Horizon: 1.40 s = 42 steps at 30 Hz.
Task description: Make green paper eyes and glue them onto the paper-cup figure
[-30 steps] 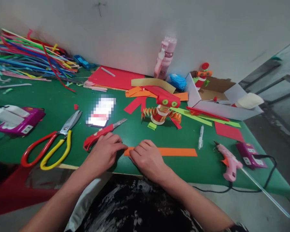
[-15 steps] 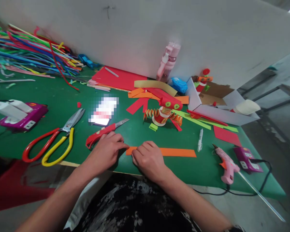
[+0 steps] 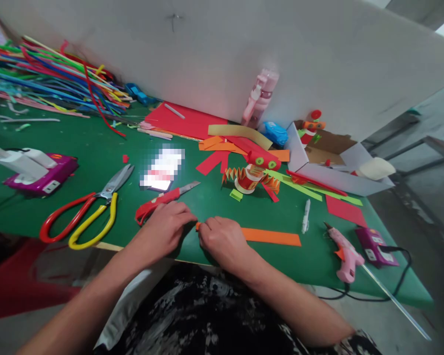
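An orange paper strip (image 3: 272, 236) lies flat near the table's front edge. My right hand (image 3: 222, 239), fingers curled, is closed over its left part, so that stretch is hidden. Only a short bit of the strip's left end shows past the knuckles. My left hand (image 3: 168, 224) is bent in from the left, its fingers together and their tips at that end. Beyond my left hand lies a red-handled utility knife (image 3: 166, 199) with its blade out. Farther back stands a paper-cup figure (image 3: 246, 181) with pleated orange arms and a red roll with green eyes.
Scissors (image 3: 105, 195) and a purple power strip (image 3: 48, 175) lie left, beside a lit phone (image 3: 163, 167). Pipe cleaners (image 3: 59, 81) pile up behind. At right are a white pen (image 3: 306, 217), a pink glue gun (image 3: 346, 256) with its cord, and an open box (image 3: 340, 170).
The strip's left end has drawn in under my right hand, and less of it shows between my hands. My left fingertips have shifted slightly right. The whole view has tilted a little.
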{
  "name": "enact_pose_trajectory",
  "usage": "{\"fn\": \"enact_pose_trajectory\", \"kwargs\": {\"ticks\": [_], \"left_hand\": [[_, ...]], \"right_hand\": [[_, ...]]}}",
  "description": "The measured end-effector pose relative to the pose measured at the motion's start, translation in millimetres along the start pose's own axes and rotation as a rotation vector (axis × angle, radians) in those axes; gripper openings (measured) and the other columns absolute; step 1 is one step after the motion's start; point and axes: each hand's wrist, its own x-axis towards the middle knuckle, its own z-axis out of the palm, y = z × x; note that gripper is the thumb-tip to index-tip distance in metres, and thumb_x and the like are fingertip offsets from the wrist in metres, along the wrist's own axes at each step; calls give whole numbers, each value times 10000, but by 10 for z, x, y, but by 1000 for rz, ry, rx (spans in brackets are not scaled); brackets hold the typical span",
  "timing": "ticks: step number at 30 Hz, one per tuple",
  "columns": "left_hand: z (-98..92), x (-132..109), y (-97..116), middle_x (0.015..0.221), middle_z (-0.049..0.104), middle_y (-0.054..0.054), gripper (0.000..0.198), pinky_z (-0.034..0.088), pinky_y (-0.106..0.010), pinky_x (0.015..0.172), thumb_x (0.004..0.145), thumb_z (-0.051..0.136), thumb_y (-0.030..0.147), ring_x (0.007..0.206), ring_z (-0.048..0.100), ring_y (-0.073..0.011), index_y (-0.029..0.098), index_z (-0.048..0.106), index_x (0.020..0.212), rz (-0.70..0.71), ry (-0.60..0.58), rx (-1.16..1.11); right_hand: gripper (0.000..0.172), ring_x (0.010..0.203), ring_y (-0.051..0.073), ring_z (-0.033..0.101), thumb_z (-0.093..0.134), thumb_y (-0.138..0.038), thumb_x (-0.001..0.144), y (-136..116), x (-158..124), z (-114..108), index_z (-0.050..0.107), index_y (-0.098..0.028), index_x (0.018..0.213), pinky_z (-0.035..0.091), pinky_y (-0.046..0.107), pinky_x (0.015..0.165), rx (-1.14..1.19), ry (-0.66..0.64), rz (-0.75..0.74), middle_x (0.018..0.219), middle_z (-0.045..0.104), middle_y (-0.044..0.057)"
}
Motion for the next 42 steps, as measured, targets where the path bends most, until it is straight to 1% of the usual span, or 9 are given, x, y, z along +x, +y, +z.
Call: {"fn": "enact_pose_trajectory", "kwargs": {"ticks": [3, 6, 9, 12, 17, 20, 24, 30, 42], "left_hand": [[-28, -35, 31, 1040, 703, -80, 325, 491, -367, 885, 889, 424, 162, 989, 628, -214, 194, 697, 1063, -41, 99, -192], [-67, 9, 109, 1122, 704, -47, 283, 492, -325, 904, 859, 492, 223, 1028, 637, -189, 217, 672, 1077, -108, 82, -371], [-118, 128, 209, 956, 721, -9, 225, 491, -283, 756, 828, 522, 283, 852, 642, -167, 230, 693, 964, -176, -44, -470], [-165, 251, 297, 723, 670, 11, 197, 426, -261, 609, 791, 545, 362, 673, 583, -152, 214, 673, 767, -251, -84, -530], [-208, 338, 383, 600, 629, 18, 284, 421, -265, 569, 698, 612, 483, 587, 567, -156, 202, 633, 730, -418, -106, -734], [-238, 343, 418, 630, 645, 13, 291, 436, -271, 582, 674, 637, 474, 606, 575, -160, 200, 655, 768, -411, -78, -730], [-274, 341, 455, 702, 670, 2, 252, 432, -268, 600, 676, 640, 436, 645, 565, -157, 203, 694, 756, -349, -47, -651], [-231, 341, 456, 680, 673, -3, 292, 421, -271, 605, 685, 620, 490, 640, 554, -158, 208, 696, 690, -409, -25, -693], [-198, 339, 493, 575, 603, 3, 348, 389, -276, 561, 683, 588, 550, 573, 491, -156, 216, 649, 606, -460, 39, -628]], "right_hand": [[126, 741, 170, 642, 609, -184, 907, 67, -5, -64, 717, -159, 849, 398, 270, 625, 203, 10, 143, 792, 720, 60], [102, 735, 136, 650, 640, -168, 856, 161, -28, -157, 739, -181, 835, 424, 229, 660, 547, 41, 263, 812, 746, 23], [124, 708, 128, 651, 629, -162, 840, 252, -59, -276, 744, -173, 796, 443, 215, 659, 853, 46, 336, 776, 749, 11], [146, 723, 145, 652, 637, -259, 853, 319, -109, -390, 738, -164, 806, 461, 230, 673, 1014, 57, 365, 776, 741, 18], [222, 694, 126, 562, 844, -310, 676, 362, -177, -457, 713, -171, 790, 401, 226, 645, 910, 120, 383, 724, 660, -26], [184, 603, 96, 467, 814, -287, 730, 359, -166, -436, 694, -161, 669, 332, 227, 588, 868, 79, 435, 603, 565, -54], [201, 579, 92, 446, 808, -282, 737, 360, -133, -426, 696, -154, 630, 302, 234, 568, 885, 53, 468, 558, 524, -61], [191, 553, 82, 435, 797, -231, 735, 377, -117, -409, 695, -156, 593, 290, 237, 557, 870, 39, 460, 525, 517, -67], [236, 542, 85, 442, 777, -304, 758, 403, -109, -398, 701, -157, 590, 286, 232, 531, 866, 6, 452, 523, 541, -52]]}}
